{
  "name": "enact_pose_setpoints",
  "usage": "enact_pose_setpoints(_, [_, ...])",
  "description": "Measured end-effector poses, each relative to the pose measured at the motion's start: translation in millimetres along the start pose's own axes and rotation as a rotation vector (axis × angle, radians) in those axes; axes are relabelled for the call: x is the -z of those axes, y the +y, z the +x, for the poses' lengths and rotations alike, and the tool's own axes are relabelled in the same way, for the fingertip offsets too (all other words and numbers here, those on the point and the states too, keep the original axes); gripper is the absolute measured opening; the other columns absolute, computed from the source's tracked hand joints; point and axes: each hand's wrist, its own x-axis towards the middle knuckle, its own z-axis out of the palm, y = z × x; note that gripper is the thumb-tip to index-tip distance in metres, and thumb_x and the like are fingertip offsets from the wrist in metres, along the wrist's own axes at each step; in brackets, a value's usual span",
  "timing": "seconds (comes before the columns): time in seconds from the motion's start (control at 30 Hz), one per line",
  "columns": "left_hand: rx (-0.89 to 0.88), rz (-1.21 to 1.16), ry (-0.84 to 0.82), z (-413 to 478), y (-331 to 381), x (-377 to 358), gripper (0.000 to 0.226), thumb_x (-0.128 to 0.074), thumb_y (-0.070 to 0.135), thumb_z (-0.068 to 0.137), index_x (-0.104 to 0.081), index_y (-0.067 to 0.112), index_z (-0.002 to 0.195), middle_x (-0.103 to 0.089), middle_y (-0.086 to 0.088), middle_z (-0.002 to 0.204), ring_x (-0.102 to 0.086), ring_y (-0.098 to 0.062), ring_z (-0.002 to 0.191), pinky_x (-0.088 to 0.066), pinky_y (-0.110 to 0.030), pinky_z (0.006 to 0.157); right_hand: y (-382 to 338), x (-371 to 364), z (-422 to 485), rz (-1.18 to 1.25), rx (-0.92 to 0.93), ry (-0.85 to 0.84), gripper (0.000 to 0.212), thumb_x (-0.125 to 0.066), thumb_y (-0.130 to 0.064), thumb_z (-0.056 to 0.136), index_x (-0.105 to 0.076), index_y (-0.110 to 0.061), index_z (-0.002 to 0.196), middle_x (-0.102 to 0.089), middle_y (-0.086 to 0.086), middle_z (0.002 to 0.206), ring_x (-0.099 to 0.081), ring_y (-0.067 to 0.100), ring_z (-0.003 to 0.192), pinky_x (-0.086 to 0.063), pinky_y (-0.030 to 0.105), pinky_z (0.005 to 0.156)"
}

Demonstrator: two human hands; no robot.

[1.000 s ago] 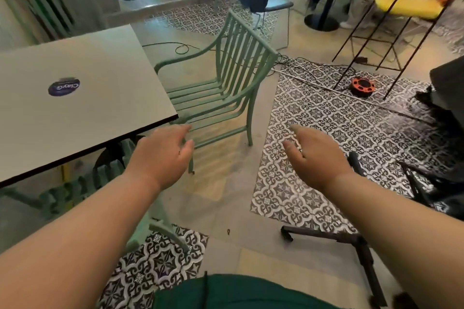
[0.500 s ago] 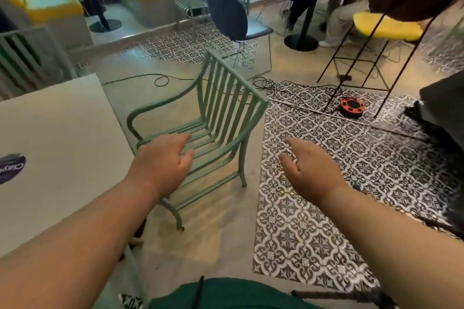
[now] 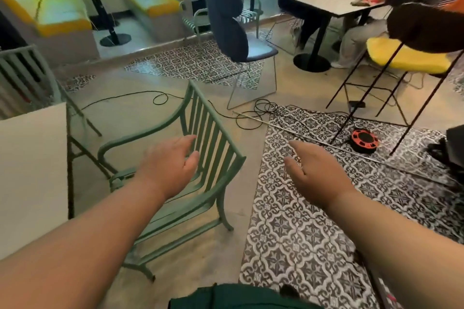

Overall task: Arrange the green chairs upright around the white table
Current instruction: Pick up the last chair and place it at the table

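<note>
A green slatted metal chair [image 3: 213, 138] stands upright on the floor, its seat facing the white table [image 3: 32, 158] at the left edge. My left hand [image 3: 173, 165] hovers over the seat, just in front of the backrest, fingers relaxed and holding nothing. My right hand [image 3: 313, 170] hangs to the right of the chair over the patterned floor, fingers loosely spread, also holding nothing. A second green chair [image 3: 27, 75] stands upright behind the table at the far left, partly cut off.
A dark blue chair [image 3: 233, 25] stands behind the green one. Black cables [image 3: 261, 113] and a red cable reel [image 3: 364, 139] lie on the patterned tiles [image 3: 313, 221]. A yellow stool [image 3: 404, 57] and another table [image 3: 334, 5] with seated people stand at the right. Yellow benches line the back.
The view has swung right and up, so the table has slid toward the left edge. Both hands have stayed held out, and the left hand now sits over the chair's seat near the backrest.
</note>
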Motion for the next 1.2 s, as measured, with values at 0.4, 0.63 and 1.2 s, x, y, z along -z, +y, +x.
enact_pose_setpoints(0.4, [0.350, -0.090, 0.083, 89, 21, -23, 0.048, -0.046, 0.038, 0.101, -0.048, 0.023, 0.146, -0.060, -0.003, 0.139, -0.053, -0.023, 0.128, -0.044, -0.046, 0.104, 43, 15, 191, -0.054, 0.292, -0.168, 0.055, -0.043, -0.045, 0.102, -0.046, -0.016, 0.149, -0.060, 0.008, 0.140, -0.052, 0.024, 0.130, -0.041, 0.040, 0.110])
enact_pose_setpoints(0.63, [0.482, -0.070, 0.086, 160, -13, -36, 0.050, -0.040, 0.040, 0.102, -0.042, 0.025, 0.150, -0.056, -0.002, 0.142, -0.050, -0.022, 0.130, -0.041, -0.046, 0.103, 27, 1, 291, -0.039, 0.447, -0.192, 0.053, -0.046, -0.043, 0.102, -0.048, -0.016, 0.148, -0.061, 0.007, 0.136, -0.053, 0.025, 0.127, -0.041, 0.040, 0.107])
enact_pose_setpoints(1.2, [1.070, -0.097, 0.195, 261, 68, -92, 0.052, -0.037, 0.042, 0.102, -0.044, 0.022, 0.149, -0.052, -0.004, 0.149, -0.045, -0.027, 0.137, -0.040, -0.048, 0.108, 49, -27, 514, -0.107, 0.962, -0.449, 0.054, -0.042, -0.045, 0.103, -0.045, -0.017, 0.150, -0.057, 0.004, 0.144, -0.049, 0.024, 0.134, -0.039, 0.040, 0.110])
